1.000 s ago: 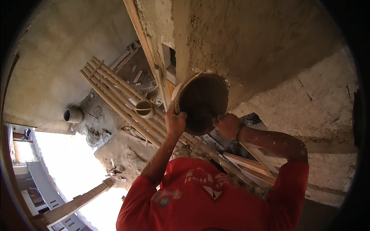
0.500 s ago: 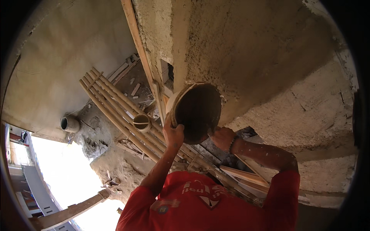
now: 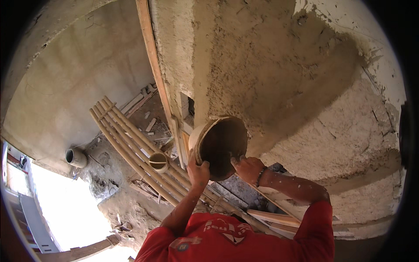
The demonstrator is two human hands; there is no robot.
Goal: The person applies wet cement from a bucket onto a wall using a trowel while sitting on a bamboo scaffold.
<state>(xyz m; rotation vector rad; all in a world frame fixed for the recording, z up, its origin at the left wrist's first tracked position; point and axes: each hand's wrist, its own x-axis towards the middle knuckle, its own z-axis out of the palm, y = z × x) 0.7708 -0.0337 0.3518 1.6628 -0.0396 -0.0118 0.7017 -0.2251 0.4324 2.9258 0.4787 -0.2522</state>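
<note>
Both hands hold a round, mortar-caked pan (image 3: 220,146) up against a rough plastered wall (image 3: 279,70). My left hand (image 3: 198,169) grips the pan's lower left rim. My right hand (image 3: 248,168), with a dark band on the wrist, grips the lower right rim. The pan is tipped on edge, its dark hollow facing me, and nothing loose shows inside. A darker, wet-looking patch of plaster spreads over the wall above and to the right of the pan. My red shirt (image 3: 235,240) fills the bottom of the view.
A wooden batten (image 3: 152,74) runs up the wall's corner, left of the pan. Far below lie a bundle of bamboo poles (image 3: 126,135), two short pipe pieces (image 3: 158,161) (image 3: 75,156), rubble and planks (image 3: 270,216). A bright opening (image 3: 65,209) is at lower left.
The pan and both hands have come lower in the view, and the pan has turned more onto its edge. Both hands kept their grip.
</note>
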